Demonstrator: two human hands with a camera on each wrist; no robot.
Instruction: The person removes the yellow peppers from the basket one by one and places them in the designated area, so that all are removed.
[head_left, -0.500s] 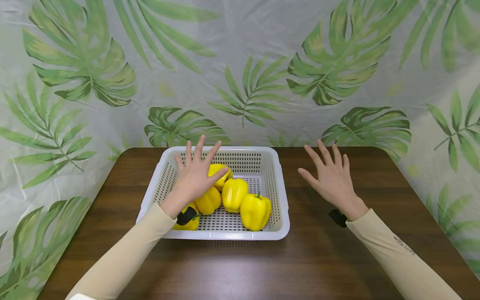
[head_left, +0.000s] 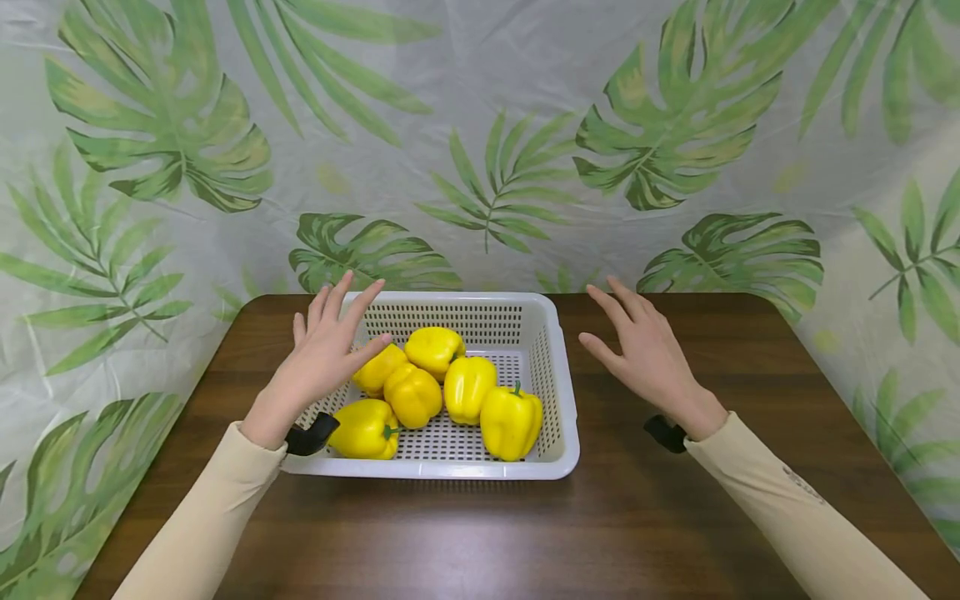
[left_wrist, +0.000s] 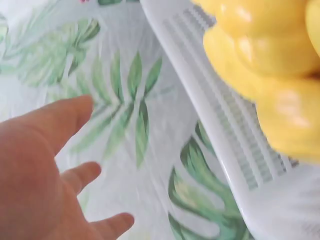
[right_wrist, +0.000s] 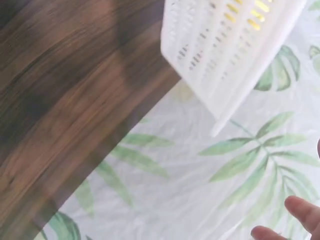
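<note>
A white slotted plastic basket [head_left: 495, 470] stands on the table with several yellow bell peppers [head_left: 469, 390] inside. One bell pepper [head_left: 365, 429] lies on its side at the basket's front left, its green stem to the right. Over the basket's left side hovers my left hand [head_left: 318, 354], fingers spread, holding nothing; it hides part of the left rim. In the left wrist view the fingers [left_wrist: 75, 117] are apart from the basket wall. My right hand [head_left: 652, 358] hangs in the air to the right of the basket, fingers extended and holding nothing.
The dark wooden table [head_left: 480, 533] extends in front of the basket and to both sides. Behind it hangs a pale cloth [head_left: 517, 83] printed with green leaves. A black band [head_left: 311, 435] is on the left wrist and another band [head_left: 664, 433] on the right.
My left hand has moved left, uncovering more of the peppers on the basket's left side. My right hand has shifted slightly left, towards the basket. The basket and peppers stay in place.
</note>
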